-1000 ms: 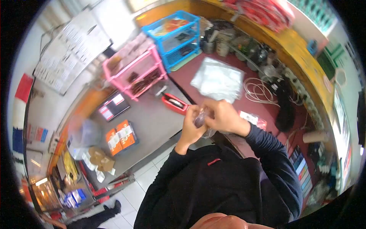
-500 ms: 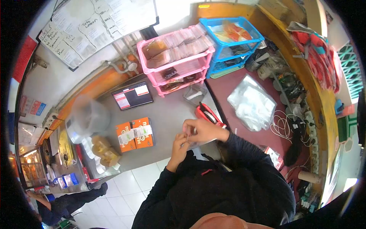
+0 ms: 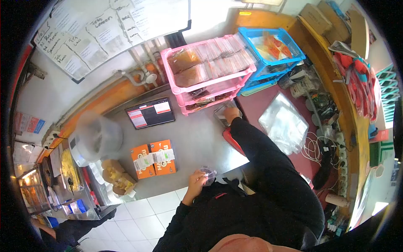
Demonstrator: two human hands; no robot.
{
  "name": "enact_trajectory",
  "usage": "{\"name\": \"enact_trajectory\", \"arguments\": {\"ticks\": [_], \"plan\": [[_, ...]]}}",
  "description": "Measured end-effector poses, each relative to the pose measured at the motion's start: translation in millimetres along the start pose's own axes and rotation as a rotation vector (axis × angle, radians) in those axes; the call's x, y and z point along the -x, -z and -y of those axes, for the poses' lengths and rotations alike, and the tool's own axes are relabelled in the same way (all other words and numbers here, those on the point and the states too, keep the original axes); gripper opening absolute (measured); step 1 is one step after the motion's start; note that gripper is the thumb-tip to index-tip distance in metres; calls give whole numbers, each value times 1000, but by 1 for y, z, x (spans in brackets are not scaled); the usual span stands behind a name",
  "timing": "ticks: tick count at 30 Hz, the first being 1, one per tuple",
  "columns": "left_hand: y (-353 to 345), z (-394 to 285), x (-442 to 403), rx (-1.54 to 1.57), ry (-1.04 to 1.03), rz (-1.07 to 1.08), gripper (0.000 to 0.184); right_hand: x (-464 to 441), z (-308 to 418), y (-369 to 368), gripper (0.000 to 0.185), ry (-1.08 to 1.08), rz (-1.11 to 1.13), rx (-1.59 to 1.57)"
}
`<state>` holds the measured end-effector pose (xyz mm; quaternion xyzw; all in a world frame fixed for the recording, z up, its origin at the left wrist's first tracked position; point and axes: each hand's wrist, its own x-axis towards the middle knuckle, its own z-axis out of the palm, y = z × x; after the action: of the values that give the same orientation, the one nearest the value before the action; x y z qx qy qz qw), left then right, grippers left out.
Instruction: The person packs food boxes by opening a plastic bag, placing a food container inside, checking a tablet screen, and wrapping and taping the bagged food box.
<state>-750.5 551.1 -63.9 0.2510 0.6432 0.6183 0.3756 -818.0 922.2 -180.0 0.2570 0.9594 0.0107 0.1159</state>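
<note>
My left hand (image 3: 195, 185) is closed on a clear round plastic piece (image 3: 208, 175), held in front of my body at the counter's near edge. Whether that piece is a lid or a roll of tape is hard to tell. Farther off, my right hand (image 3: 231, 114) reaches over a small clear container (image 3: 220, 112) beside the pink rack, its fingertips hidden. Under my right forearm lies a red tool (image 3: 234, 140), mostly covered by the sleeve. To the left, two orange boxes (image 3: 145, 173) with a white label strip across them lie on the metal counter (image 3: 189, 143).
A tablet (image 3: 150, 112) lies behind the boxes. The pink rack (image 3: 210, 84) and blue rack (image 3: 273, 61) hold packets. Clear plastic bags (image 3: 284, 124) and white cables (image 3: 312, 145) are at right. An open brown carton (image 3: 117, 176) is at left. Another person's leg (image 3: 84, 229) shows lower left.
My hands have separated. The right moved away from me to the small container; the left stayed near my body with the clear round piece now plainly seen. The view has shifted slightly.
</note>
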Motion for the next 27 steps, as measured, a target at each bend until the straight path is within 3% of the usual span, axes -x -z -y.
{"name": "enact_trajectory", "arguments": {"ticks": [3,5,8,14,16,20,27], "plan": [[-8,-1,7,126,104,-126,29,10,-10,27,15,203,105,178],[-4,7,4,102,61,-97,29,10,-24,32,18,224,90,85],[2,4,-7,37,8,-70,28,18,-39,56,23,2,69,-195],[1,-6,-16,-2,79,-42,28,54,-52,107,13,-80,9,-355],[-3,-9,-16,-33,-30,-50,26,58,-57,101,13,-46,-44,-453],[-22,-27,-10,68,-2,-87,24,65,-60,94,13,30,-185,-600],[-52,-11,-3,210,10,0,25,94,-57,131,10,-18,-194,-707]]}}
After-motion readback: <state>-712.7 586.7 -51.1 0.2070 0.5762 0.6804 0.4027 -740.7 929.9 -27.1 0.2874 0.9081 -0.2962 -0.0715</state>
